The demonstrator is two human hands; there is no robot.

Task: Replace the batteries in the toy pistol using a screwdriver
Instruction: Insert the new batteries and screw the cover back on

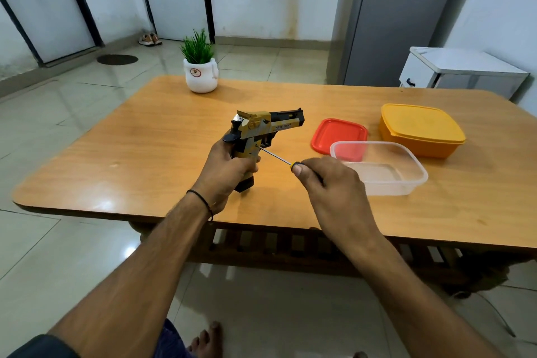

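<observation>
A yellow and black toy pistol (268, 123) stands upright over the wooden table (151, 136), barrel pointing right. My left hand (225, 167) grips its handle from the left, the handle's base close to the tabletop. My right hand (328, 183) pinches the handle of a thin screwdriver (274, 155). The screwdriver's metal shaft slants up and left, and its tip touches the side of the pistol's grip just below the trigger. Most of the screwdriver handle is hidden inside my fingers.
A clear plastic box (386, 167) sits open to the right of my right hand, with a red lid (337, 132) behind it and a closed orange box (421, 128) further right. A potted plant (201, 67) stands at the table's far edge.
</observation>
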